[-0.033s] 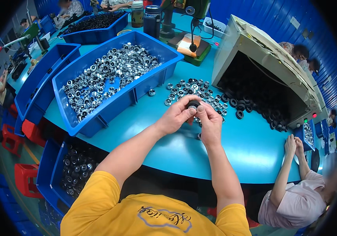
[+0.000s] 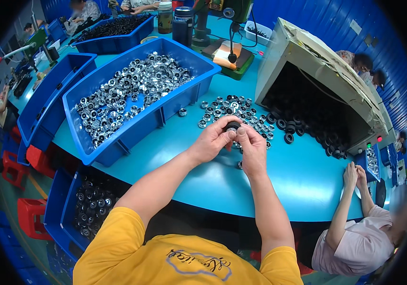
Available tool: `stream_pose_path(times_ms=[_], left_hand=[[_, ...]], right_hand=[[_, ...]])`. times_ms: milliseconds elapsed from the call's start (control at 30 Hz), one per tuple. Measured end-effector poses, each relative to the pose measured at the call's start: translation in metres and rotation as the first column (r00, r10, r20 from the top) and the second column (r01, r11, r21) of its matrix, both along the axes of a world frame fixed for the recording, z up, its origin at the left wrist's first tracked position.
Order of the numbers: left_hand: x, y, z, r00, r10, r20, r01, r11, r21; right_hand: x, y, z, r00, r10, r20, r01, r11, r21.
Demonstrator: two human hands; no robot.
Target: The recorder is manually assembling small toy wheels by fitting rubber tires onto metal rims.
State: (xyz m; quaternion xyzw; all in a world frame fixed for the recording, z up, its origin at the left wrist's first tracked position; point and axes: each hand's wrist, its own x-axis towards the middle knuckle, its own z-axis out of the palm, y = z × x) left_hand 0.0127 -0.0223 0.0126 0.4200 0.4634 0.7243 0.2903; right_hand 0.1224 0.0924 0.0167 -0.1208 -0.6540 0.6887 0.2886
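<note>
My left hand [image 2: 211, 144] slants up from lower left, fingers [image 2: 223, 122] gripping a round black piece [image 2: 233, 125], silvery below, just above frame centre; my right hand [image 2: 254, 154], upright, closes on it from the right.

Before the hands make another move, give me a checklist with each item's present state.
1. Left hand holding the black ring: ok, thumb and fingers are around it.
2. Right hand gripping firmly: cannot tell; its fingertips are at the ring's right side, the contact partly hidden.
3. Underside of the ring: cannot tell, fingers cover it.
4. Loose metal parts within reach: ok, they lie just beyond the hands.
5. All metal parts inside the blue bin: not ok, many lie on the table.
6. Co-worker's hands out of the way: ok, at the table's right edge.
</note>
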Motion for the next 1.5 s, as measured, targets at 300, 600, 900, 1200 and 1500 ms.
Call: stream_pose_path(times_ms=[300,600,900,1200,1500], left_hand=[[0.010,-0.001,-0.004,0.973,0.184,-0.137,-0.199,0.975,-0.101],[0.013,0.000,-0.003,0.976,0.190,-0.106,-0.203,0.971,-0.127],[-0.002,0.000,0.001,0.993,-0.118,-0.018,0.115,0.988,-0.099],[0.002,0.002,-0.004,0.951,0.051,-0.306,-0.119,0.971,-0.208],[0.006,0.002,-0.006,0.834,0.178,-0.522,-0.301,0.940,-0.162]], right_hand=[[-0.001,-0.013,0.005,0.999,-0.035,-0.019,0.034,0.997,-0.075],[0.001,-0.019,0.000,0.979,-0.201,-0.028,0.203,0.967,0.153],[-0.002,0.003,0.002,0.996,0.088,-0.017,-0.089,0.969,-0.230],[-0.005,0.003,-0.006,0.998,0.001,0.059,0.004,0.996,-0.088],[-0.007,0.008,-0.018,0.997,0.070,0.044,-0.057,0.966,-0.253]])
